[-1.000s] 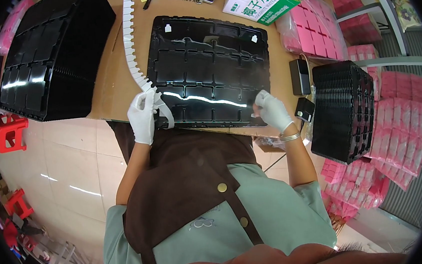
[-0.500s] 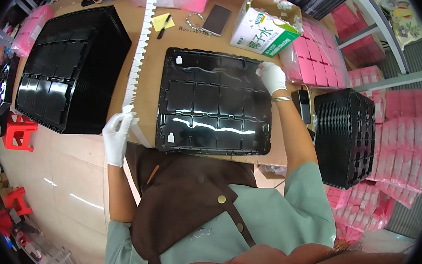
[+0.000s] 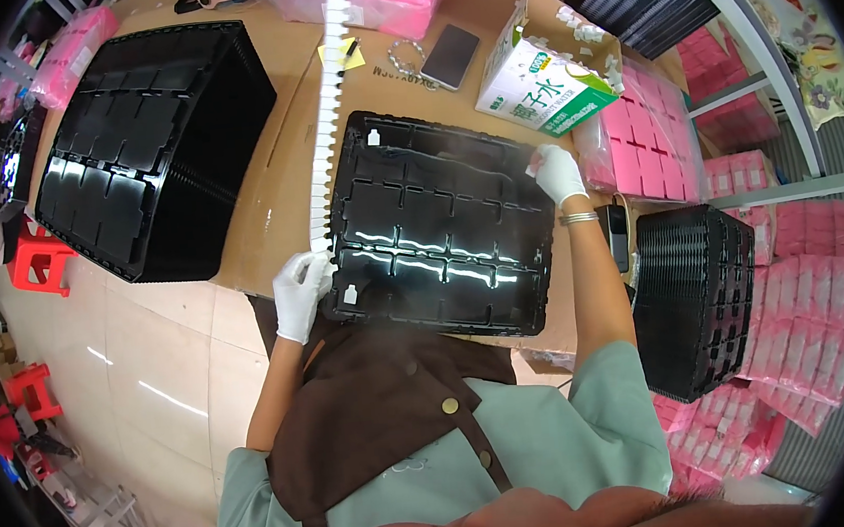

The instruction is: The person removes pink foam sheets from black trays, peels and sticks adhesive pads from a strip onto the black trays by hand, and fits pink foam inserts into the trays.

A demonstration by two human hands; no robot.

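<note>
- Starting at your left, one stack of black trays (image 3: 146, 147) sits on the cardboard-covered bench (image 3: 270, 191), its outer edge reaching past the bench rim; a knock there could, I judge, send it to the floor.
- You have one long white strip (image 3: 326, 111) running up the bench; its near end lies at your left hand (image 3: 301, 292), fingers curled on the near-left corner of the tray. A snag on that corner could kink or tear it.
- One black compartment tray (image 3: 444, 231) lies flat before you, both gloved hands on it, well apart at opposite corners. Its near edge hangs over the bench, so a careless pull could tip it into your lap.
- One phone (image 3: 451, 55) lies beyond, near one open green-and-white carton (image 3: 544, 77).
- Your right hand (image 3: 557, 171) rests on the far-right corner; whether it grips, I cannot tell.
- One second black stack (image 3: 698, 300) stands at your right, beside many pink packs (image 3: 634, 160), too many to count.
</note>
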